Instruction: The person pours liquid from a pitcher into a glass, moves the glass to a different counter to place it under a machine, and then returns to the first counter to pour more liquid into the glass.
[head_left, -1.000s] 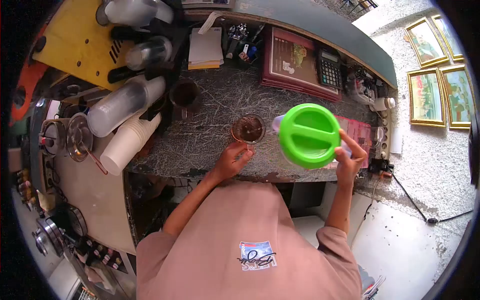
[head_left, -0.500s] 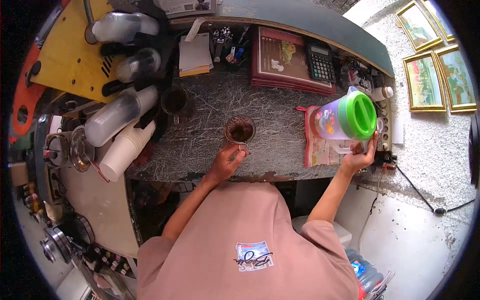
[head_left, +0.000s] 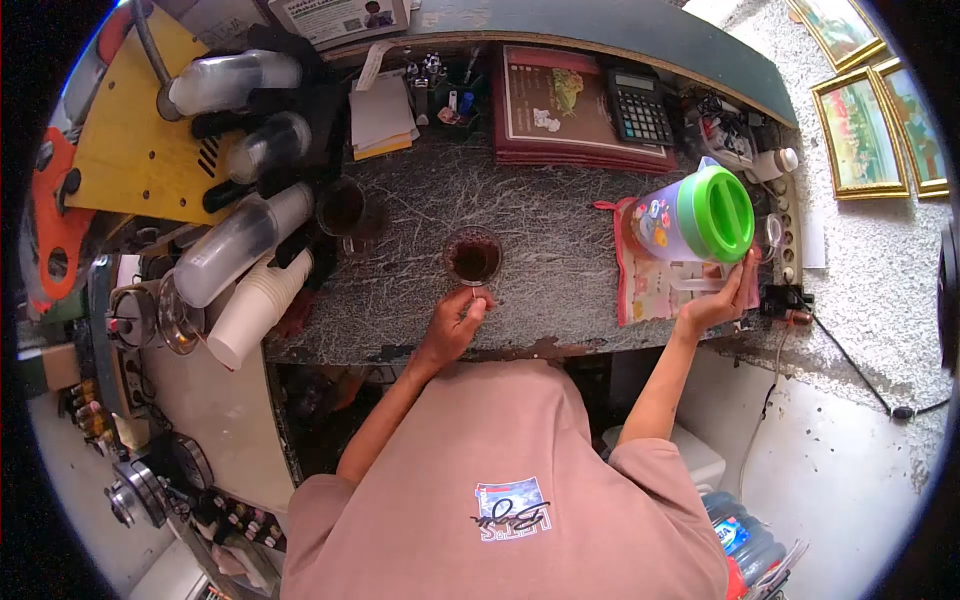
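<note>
My left hand (head_left: 455,322) is closed on the handle of a clear glass mug (head_left: 473,257) with dark brown contents, which stands on the dark worn counter (head_left: 560,215). To the right, a pitcher (head_left: 660,222) with a bright green lid (head_left: 724,214) and colourful printed patterns rests on a patterned red-edged cloth (head_left: 645,292). Beside its clear handle (head_left: 697,284) is my right hand (head_left: 712,305), fingers stretched up towards the lid's edge and not wrapped round the handle. Part of those fingers is hidden behind the pitcher.
Another dark-filled glass mug (head_left: 343,208) stands left. Stacked plastic cups (head_left: 240,245) and paper cups (head_left: 255,310) jut from a holder. Maroon menus (head_left: 550,100), a calculator (head_left: 640,108) and papers (head_left: 380,115) lie at the back. A power strip (head_left: 788,245) runs along the right edge.
The pitcher has settled more onto the cloth, and my right hand's fingers have loosened from its handle. My left hand stays on the mug. The whole view has shifted slightly.
</note>
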